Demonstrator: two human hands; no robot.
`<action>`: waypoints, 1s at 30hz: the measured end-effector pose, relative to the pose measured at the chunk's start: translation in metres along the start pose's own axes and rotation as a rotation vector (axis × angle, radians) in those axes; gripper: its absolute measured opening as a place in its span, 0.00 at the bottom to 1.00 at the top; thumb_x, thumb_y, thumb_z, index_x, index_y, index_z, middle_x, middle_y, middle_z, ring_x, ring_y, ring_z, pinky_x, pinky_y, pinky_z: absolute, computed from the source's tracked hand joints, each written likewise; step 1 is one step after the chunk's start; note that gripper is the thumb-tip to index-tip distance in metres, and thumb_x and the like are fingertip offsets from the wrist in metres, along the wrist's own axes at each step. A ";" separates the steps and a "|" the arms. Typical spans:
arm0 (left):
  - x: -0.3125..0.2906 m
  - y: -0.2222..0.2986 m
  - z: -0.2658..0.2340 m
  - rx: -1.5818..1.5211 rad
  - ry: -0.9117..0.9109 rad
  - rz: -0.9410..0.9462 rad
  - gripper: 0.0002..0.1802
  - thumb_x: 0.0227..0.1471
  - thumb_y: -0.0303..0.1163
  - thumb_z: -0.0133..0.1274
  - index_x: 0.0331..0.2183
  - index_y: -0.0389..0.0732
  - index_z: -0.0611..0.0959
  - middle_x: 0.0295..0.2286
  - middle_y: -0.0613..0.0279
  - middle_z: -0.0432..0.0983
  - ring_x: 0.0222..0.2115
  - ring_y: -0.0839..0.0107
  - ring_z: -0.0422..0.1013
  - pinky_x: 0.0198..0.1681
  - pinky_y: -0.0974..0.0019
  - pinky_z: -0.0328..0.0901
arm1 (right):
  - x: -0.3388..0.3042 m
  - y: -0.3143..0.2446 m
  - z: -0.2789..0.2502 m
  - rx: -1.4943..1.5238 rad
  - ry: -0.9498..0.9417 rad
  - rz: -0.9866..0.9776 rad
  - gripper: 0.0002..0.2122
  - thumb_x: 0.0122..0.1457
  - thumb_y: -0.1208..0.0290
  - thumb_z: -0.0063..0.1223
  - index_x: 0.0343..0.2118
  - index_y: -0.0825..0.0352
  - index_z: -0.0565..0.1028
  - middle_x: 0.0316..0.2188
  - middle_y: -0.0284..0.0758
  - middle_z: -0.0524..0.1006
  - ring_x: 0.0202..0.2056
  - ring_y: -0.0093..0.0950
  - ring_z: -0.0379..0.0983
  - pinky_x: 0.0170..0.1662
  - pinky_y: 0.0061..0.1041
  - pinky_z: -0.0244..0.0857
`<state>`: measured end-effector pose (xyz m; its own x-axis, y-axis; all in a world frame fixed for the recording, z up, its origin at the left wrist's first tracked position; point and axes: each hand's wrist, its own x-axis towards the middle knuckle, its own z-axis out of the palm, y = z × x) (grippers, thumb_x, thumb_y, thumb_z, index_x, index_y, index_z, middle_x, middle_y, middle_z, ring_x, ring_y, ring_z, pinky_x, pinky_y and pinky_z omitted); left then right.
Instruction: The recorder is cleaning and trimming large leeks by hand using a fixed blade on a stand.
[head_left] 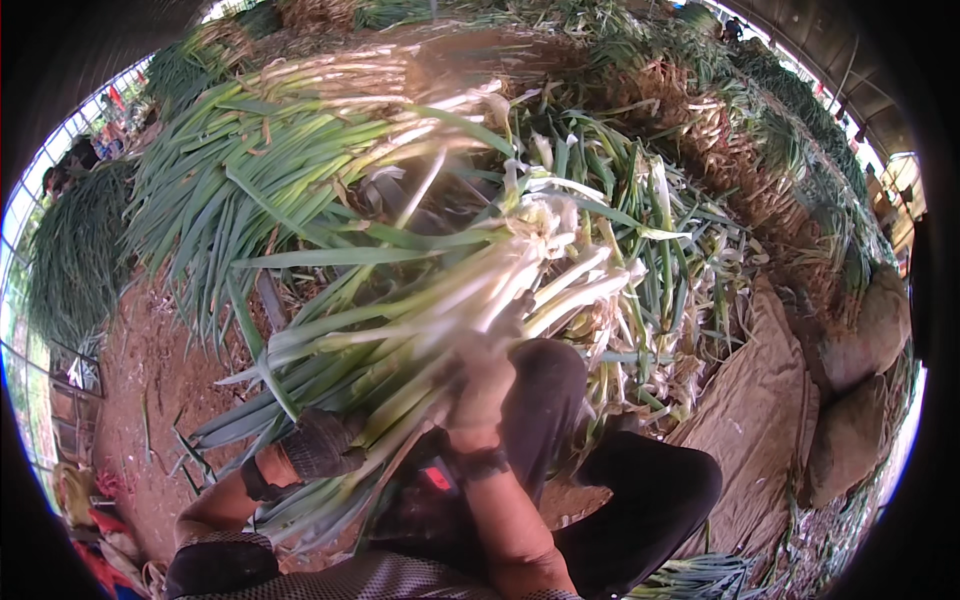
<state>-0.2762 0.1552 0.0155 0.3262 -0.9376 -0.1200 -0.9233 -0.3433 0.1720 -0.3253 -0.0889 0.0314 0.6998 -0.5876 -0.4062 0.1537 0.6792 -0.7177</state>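
Note:
A loose bundle of green onions [400, 325] lies slantwise over my lap, white ends toward the upper right and leaves toward the lower left. My left hand [325, 445], in a dark glove, is closed round the leafy part at the lower left. My right hand [480, 385], in a light glove, is at the stalks beside my raised knee. Motion smears its fingers, so their grip cannot be made out. Just beyond the bundle, stripped leaves and peelings [665, 250] form a heap. A big stack of green onions [270, 150] lies at the far left.
Brown cloth sacking [755, 420] spreads to my right, with stuffed sacks [850, 440] at its outer side. Long rows of green onions [790, 150] run along the far right. Bare reddish earth [150, 380] with a few fallen leaves shows on the left.

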 end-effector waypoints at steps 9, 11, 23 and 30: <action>-0.002 0.007 0.002 -0.003 0.011 -0.020 0.30 0.46 0.45 0.52 0.41 0.27 0.73 0.16 0.50 0.70 0.18 0.52 0.68 0.23 0.51 0.63 | -0.001 0.011 -0.001 -0.023 0.007 0.017 0.06 0.54 0.74 0.54 0.32 0.71 0.72 0.22 0.28 0.69 0.20 0.18 0.64 0.25 0.18 0.60; -0.004 0.006 0.003 0.011 -0.018 -0.040 0.30 0.46 0.45 0.52 0.42 0.27 0.73 0.15 0.50 0.69 0.18 0.52 0.68 0.23 0.50 0.63 | -0.003 0.010 0.001 -0.020 0.031 0.020 0.06 0.54 0.75 0.53 0.32 0.71 0.72 0.21 0.28 0.69 0.19 0.18 0.64 0.24 0.18 0.61; 0.002 0.026 0.016 -0.372 0.013 -0.097 0.19 0.48 0.40 0.53 0.38 0.36 0.78 0.20 0.53 0.72 0.22 0.52 0.70 0.27 0.53 0.66 | -0.026 0.006 0.049 -0.037 -0.176 0.033 0.10 0.52 0.72 0.54 0.34 0.73 0.70 0.22 0.30 0.68 0.24 0.18 0.64 0.27 0.20 0.60; -0.002 -0.016 -0.025 -0.971 -0.203 0.149 0.13 0.49 0.38 0.53 0.35 0.40 0.79 0.23 0.54 0.73 0.24 0.53 0.71 0.30 0.55 0.67 | 0.021 0.058 0.080 -0.433 -0.233 0.023 0.37 0.52 0.75 0.53 0.65 0.65 0.49 0.33 0.37 0.76 0.34 0.30 0.70 0.44 0.24 0.63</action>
<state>-0.2571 0.1607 0.0374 0.0961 -0.9787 -0.1814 -0.3572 -0.2040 0.9115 -0.2457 -0.0270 0.0268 0.8447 -0.4270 -0.3228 -0.1330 0.4168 -0.8992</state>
